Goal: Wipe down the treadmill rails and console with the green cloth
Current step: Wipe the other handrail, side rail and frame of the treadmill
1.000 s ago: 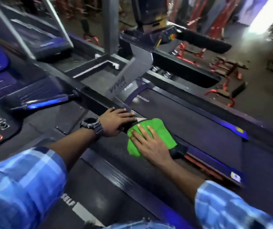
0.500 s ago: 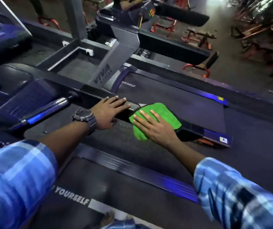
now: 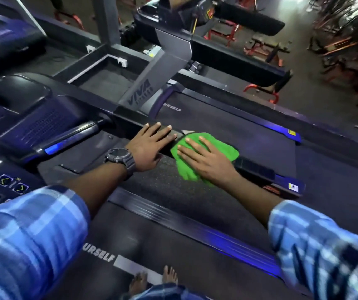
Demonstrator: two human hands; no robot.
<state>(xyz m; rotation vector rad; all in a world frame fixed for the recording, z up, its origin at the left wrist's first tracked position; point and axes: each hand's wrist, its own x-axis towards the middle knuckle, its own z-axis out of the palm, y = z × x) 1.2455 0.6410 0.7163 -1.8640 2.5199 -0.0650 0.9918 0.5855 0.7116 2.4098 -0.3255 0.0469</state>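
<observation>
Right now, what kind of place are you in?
Most likely a gym. A treadmill belt runs past the rail where the right hand presses a green cloth, another treadmill stands alongside, and red exercise frames fill the floor behind.

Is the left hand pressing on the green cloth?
No, the left hand lies flat on the bare rail beside the green cloth, and only the right hand presses it.

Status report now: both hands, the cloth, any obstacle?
Right hand flat on green cloth, pressing it on the rail. Left hand open, braced on same rail. Nothing in the way.
</observation>
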